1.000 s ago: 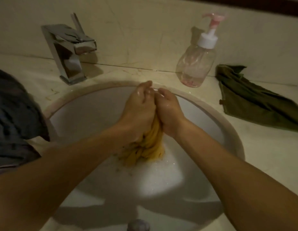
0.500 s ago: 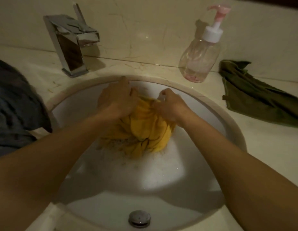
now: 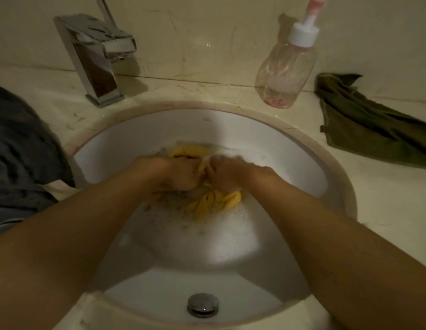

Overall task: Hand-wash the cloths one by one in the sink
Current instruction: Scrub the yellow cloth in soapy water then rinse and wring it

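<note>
A wet yellow cloth (image 3: pixel 214 203) lies bunched in soapy water in the middle of the round white sink (image 3: pixel 140 139). My left hand (image 3: pixel 176 172) and my right hand (image 3: pixel 226 175) sit side by side on top of it, fingers curled into the fabric, each gripping a bunch. Part of the cloth shows beyond my knuckles and part below my wrists; the rest is hidden under my hands. Foam surrounds the cloth.
A chrome faucet (image 3: pixel 97 55) stands behind the sink at the left. A clear pump bottle (image 3: pixel 288 67) stands at the back right, with a green cloth (image 3: pixel 374 125) lying beside it on the counter. A dark grey cloth (image 3: pixel 18 148) lies at the left. The drain plug (image 3: pixel 202 304) is near me.
My hands held the cloth lifted and pressed together, then spread it apart. Now they have come back together and pushed the cloth down into the foamy water.
</note>
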`<state>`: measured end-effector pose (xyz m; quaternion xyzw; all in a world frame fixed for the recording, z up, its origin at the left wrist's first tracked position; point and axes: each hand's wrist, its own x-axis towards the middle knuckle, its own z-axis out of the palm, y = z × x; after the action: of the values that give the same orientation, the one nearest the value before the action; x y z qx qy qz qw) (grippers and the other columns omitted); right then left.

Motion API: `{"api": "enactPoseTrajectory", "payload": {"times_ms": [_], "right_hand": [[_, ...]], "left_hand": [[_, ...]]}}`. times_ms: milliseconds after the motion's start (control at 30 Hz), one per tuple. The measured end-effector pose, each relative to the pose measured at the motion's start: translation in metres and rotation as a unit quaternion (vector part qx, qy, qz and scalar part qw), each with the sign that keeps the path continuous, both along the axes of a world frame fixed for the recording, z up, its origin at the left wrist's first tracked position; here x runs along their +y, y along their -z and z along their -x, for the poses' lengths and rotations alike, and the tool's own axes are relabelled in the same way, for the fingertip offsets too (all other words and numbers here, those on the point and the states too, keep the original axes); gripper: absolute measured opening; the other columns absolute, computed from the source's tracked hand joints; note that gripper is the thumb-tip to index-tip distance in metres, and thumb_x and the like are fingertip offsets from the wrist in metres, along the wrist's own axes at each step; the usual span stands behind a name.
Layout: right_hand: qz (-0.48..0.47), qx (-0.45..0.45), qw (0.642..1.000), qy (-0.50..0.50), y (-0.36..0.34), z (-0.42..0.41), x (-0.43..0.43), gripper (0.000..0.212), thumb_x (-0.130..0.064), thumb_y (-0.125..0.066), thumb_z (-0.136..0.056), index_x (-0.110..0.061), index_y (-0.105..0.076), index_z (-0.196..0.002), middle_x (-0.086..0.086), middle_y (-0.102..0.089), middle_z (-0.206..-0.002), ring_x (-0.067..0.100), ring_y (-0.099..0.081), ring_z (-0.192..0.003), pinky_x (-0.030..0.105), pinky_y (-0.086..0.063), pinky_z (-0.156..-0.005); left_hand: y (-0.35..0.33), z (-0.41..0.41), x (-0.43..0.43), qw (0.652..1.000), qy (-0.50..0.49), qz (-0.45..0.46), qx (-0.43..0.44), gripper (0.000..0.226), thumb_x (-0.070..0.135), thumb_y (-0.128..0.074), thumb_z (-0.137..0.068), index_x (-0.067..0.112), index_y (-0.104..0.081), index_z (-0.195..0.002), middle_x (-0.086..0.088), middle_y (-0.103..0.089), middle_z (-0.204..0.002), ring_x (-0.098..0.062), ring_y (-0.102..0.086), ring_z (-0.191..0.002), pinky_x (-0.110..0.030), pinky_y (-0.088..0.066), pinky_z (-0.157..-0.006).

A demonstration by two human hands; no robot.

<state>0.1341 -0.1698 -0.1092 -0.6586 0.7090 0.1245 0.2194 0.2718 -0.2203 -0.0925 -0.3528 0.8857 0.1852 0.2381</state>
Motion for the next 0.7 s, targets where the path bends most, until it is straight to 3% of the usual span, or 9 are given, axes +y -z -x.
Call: {"api": "enactPoseTrajectory", "payload": {"times_ms": [100, 167, 233, 333, 433, 500, 600, 667, 700], "right_hand": [[0.014, -0.096, 0.995, 0.036, -0.002, -0.001, -0.002, 0.041, -0.028, -0.036, -0.111, -0.006, -0.057, -0.138, 0.012, -0.061, -0.133, 0.027, -0.06, -0.113, 0.031, -0.046, -0.088], [-0.011, -0.178, 0.98, 0.084, -0.004, 0.004, -0.001, 0.041, -0.032, -0.04, -0.11, -0.003, -0.065, -0.125, 0.014, -0.068, -0.122, 0.027, -0.066, -0.108, 0.038, -0.055, -0.093], [-0.001, -0.239, 0.963, 0.123, -0.008, 0.011, 0.001, 0.043, -0.038, -0.046, -0.108, -0.003, -0.07, -0.116, 0.017, -0.072, -0.112, 0.031, -0.07, -0.105, 0.047, -0.057, -0.098], [0.095, -0.323, 0.927, 0.165, -0.017, 0.018, 0.0, 0.032, -0.026, -0.048, -0.107, -0.008, -0.074, -0.107, 0.008, -0.073, -0.103, 0.028, -0.07, -0.101, 0.045, -0.058, -0.096], [0.255, -0.287, 0.915, 0.127, -0.024, 0.021, -0.006, 0.036, -0.032, -0.047, -0.101, -0.02, -0.072, -0.077, 0.001, -0.069, -0.083, 0.026, -0.067, -0.085, 0.05, -0.055, -0.088], [0.318, -0.293, 0.894, 0.117, -0.028, 0.018, -0.008, 0.04, -0.032, -0.051, -0.103, -0.024, -0.064, -0.066, -0.004, -0.064, -0.072, 0.017, -0.061, -0.07, 0.04, -0.051, -0.073], [0.347, -0.404, 0.832, 0.156, -0.04, 0.011, -0.001, 0.015, -0.032, -0.059, -0.103, -0.025, -0.072, -0.104, -0.007, -0.07, -0.1, 0.007, -0.067, -0.085, 0.026, -0.057, -0.071], [0.272, -0.467, 0.83, 0.141, -0.042, 0.012, 0.006, 0.021, -0.039, -0.064, -0.1, -0.028, -0.067, -0.117, -0.011, -0.068, -0.107, -0.001, -0.068, -0.088, 0.017, -0.057, -0.074], [0.242, -0.459, 0.846, 0.125, -0.04, 0.012, 0.008, 0.024, -0.044, -0.065, -0.098, -0.029, -0.066, -0.117, -0.011, -0.069, -0.106, 0.0, -0.069, -0.088, 0.02, -0.058, -0.077]], "left_hand": [[-0.005, 0.0, -0.005, 1.0, 0.005, -0.013, -0.024, 0.039, 0.033, -0.03, -0.11, 0.01, -0.048, -0.135, -0.013, -0.049, -0.142, -0.027, -0.05, -0.12, -0.034, -0.035, -0.1], [-0.005, -0.001, -0.008, 0.999, -0.027, -0.015, 0.032, 0.029, 0.03, -0.033, -0.109, 0.011, -0.055, -0.109, -0.013, -0.058, -0.126, -0.023, -0.052, -0.102, -0.031, -0.038, -0.089], [-0.007, -0.003, -0.01, 0.994, -0.056, -0.028, 0.092, 0.037, 0.03, -0.033, -0.108, 0.007, -0.058, -0.093, -0.014, -0.063, -0.112, -0.024, -0.056, -0.096, -0.031, -0.039, -0.084], [-0.012, -0.001, -0.011, 0.968, -0.134, -0.043, 0.21, 0.043, 0.03, -0.038, -0.104, -0.001, -0.067, -0.103, -0.018, -0.066, -0.111, -0.028, -0.061, -0.097, -0.034, -0.045, -0.082], [-0.018, 0.009, -0.015, 0.903, -0.273, -0.041, 0.329, 0.039, 0.036, -0.042, -0.105, 0.01, -0.067, -0.119, -0.004, -0.062, -0.118, -0.023, -0.057, -0.103, -0.034, -0.043, -0.085], [-0.021, 0.013, -0.017, 0.843, -0.357, -0.081, 0.394, 0.045, 0.05, -0.044, -0.101, 0.016, -0.067, -0.119, -0.001, -0.064, -0.116, -0.023, -0.06, -0.104, -0.036, -0.048, -0.092], [-0.026, 0.012, -0.018, 0.742, -0.442, -0.168, 0.475, 0.038, 0.046, -0.049, -0.1, 0.016, -0.07, -0.104, -0.007, -0.073, -0.099, -0.028, -0.071, -0.092, -0.037, -0.059, -0.08], [-0.031, 0.01, -0.016, 0.681, -0.473, -0.23, 0.509, 0.038, 0.045, -0.048, -0.102, 0.014, -0.069, -0.093, -0.007, -0.074, -0.084, -0.026, -0.072, -0.078, -0.033, -0.058, -0.064], [-0.034, 0.009, -0.014, 0.659, -0.482, -0.255, 0.518, 0.042, 0.048, -0.046, -0.102, 0.013, -0.069, -0.093, -0.008, -0.074, -0.083, -0.026, -0.072, -0.076, -0.034, -0.059, -0.063]]}}
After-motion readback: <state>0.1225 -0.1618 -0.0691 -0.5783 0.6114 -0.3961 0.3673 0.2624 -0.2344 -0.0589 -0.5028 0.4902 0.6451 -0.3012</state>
